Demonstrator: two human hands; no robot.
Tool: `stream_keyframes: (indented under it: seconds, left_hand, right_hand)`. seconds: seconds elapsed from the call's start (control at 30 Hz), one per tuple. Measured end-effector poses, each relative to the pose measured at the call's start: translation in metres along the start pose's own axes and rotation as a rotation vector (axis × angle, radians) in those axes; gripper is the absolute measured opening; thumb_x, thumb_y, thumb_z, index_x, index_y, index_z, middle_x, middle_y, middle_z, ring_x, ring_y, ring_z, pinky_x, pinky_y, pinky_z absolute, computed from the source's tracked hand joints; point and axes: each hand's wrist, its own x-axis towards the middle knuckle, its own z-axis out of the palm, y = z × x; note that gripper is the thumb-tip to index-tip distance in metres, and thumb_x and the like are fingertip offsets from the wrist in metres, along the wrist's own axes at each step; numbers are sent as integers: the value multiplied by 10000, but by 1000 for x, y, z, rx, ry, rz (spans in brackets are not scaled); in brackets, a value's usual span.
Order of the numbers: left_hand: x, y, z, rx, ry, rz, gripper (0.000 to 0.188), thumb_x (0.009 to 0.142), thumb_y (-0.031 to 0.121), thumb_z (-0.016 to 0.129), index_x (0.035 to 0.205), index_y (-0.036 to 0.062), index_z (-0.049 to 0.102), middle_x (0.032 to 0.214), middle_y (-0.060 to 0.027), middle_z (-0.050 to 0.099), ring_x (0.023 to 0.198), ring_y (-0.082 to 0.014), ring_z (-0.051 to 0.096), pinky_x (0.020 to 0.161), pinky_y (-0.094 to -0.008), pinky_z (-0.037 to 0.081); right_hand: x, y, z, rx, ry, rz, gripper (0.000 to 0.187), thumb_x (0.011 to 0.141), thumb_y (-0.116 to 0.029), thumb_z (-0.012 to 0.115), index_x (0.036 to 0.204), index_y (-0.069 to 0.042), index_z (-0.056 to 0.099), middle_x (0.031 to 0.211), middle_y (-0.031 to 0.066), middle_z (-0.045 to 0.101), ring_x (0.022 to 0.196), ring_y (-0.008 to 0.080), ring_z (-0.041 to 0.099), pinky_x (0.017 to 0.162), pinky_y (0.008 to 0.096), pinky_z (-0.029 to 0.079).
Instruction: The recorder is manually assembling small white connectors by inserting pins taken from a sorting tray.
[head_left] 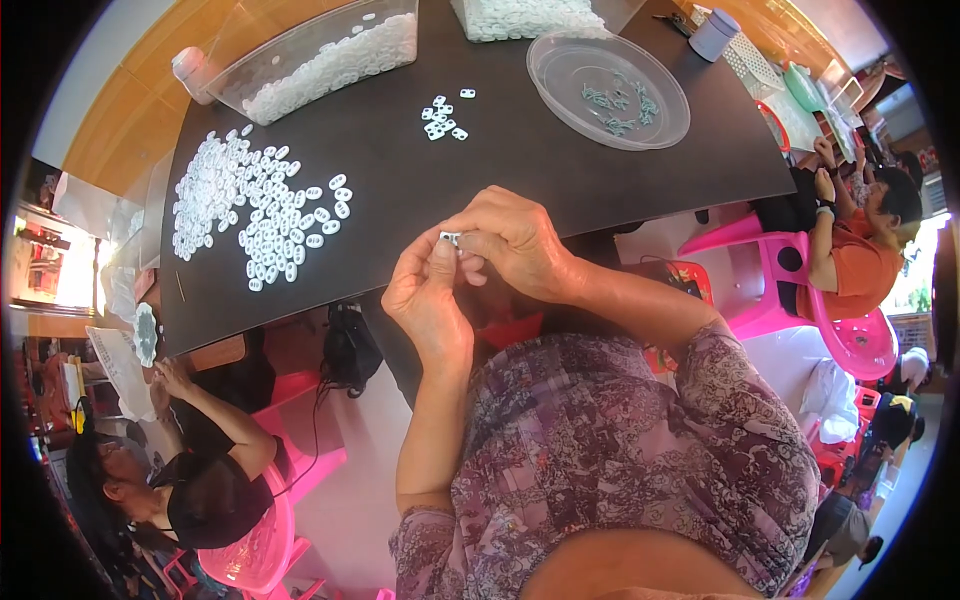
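Observation:
Just off the table's near edge, my left hand [432, 300] and my right hand [520, 243] meet fingertip to fingertip. Pinched between them is a small white plastic piece [450, 238] with dark spots on its face, partly hidden by my thumbs. A few similar white pieces with two dark holes [438, 118] lie loose beyond my hands. To the left spreads a large heap of white oval pieces [215, 180] with dark marks, thinning out toward the middle. A round clear plastic lid [560, 100] at the far right holds several small grey-green bits [618, 104].
Along the dark table's [400, 200] far side stand a clear bin [330, 75] and another clear bin [530, 18], both filled with white pieces. A pink-capped bottle [192, 75] and a purple-grey jar [713, 35] stand at the corners. People sit on pink chairs [765, 265] at both sides.

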Motion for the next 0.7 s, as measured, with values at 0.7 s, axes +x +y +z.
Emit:
stream_keyframes:
  seconds: [0.7]
  left_hand:
    - [0, 2, -8, 63, -31, 57, 187, 848, 22, 598, 1009, -74, 610, 844, -85, 639, 679, -115, 571, 573, -219, 471]
  right_hand:
    - [-3, -2, 1, -27, 33, -57, 263, 686, 3, 668, 946, -14, 635, 754, 58, 601, 703, 188, 533, 612, 301, 439]
